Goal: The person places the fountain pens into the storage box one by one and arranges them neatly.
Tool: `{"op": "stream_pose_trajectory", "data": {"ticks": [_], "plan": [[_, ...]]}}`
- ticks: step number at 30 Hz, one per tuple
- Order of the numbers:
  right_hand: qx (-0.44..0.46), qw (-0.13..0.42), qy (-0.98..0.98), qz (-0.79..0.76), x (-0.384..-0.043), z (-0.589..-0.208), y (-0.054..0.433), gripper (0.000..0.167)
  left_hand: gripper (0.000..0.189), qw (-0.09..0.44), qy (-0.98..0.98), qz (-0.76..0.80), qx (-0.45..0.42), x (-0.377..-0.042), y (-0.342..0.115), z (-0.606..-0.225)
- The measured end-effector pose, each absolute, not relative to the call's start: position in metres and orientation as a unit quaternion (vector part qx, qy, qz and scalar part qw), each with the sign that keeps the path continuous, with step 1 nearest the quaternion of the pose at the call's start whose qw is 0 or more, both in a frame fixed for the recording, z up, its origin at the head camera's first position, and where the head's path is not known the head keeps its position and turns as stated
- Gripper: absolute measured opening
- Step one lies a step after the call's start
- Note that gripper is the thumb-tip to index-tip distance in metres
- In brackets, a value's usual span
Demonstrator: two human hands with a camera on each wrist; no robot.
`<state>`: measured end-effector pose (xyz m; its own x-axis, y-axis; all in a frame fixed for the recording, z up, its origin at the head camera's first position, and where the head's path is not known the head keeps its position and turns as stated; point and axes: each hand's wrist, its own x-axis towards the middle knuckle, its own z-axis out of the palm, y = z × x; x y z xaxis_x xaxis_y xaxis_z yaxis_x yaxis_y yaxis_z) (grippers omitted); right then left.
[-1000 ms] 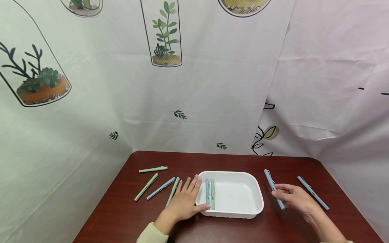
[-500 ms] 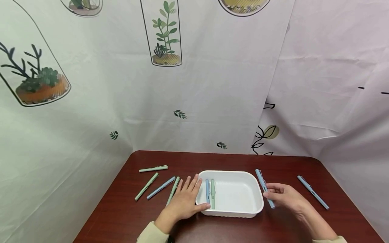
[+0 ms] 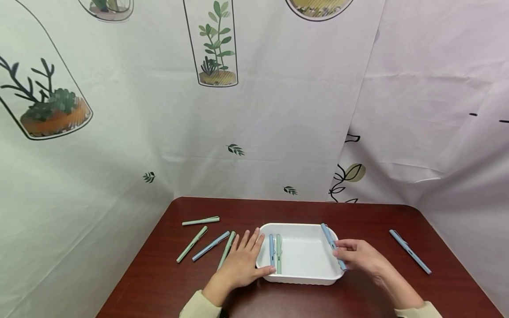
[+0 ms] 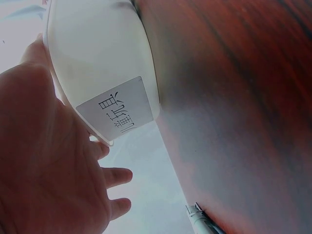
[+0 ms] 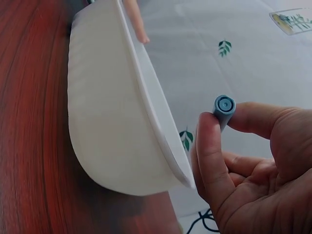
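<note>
A white plastic tray stands on the table, with a blue pen and a green pen side by side along its left end. My left hand rests on the tray's left rim, fingers straight and spread, thumb over the near corner. Between thumb and fingers, my right hand pinches another blue pen above the tray's right rim. In the right wrist view that pen shows end-on, higher than the rim. A label is on the tray's outer wall in the left wrist view.
Left of the tray lie a green pen, a second green pen, a blue pen and a third green pen, partly behind my left hand. One blue pen lies at the right. Patterned cloth hangs behind the table.
My right hand has carried the blue pen leftward, from the table area right of the tray to above its right rim. My left hand and the other pens stay put.
</note>
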<state>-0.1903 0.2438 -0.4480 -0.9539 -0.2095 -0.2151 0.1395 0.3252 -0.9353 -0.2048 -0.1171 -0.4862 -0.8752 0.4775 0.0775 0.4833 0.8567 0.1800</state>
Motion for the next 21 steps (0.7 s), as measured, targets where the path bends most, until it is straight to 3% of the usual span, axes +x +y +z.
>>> {"op": "stream_pose_trajectory", "data": {"ticks": [21], "plan": [[-0.05,0.16,0.8,-0.576,-0.2,-0.456,0.206,0.046,0.099,0.018,-0.963,-0.102,-0.251,-0.204,-0.117,-0.486]]}}
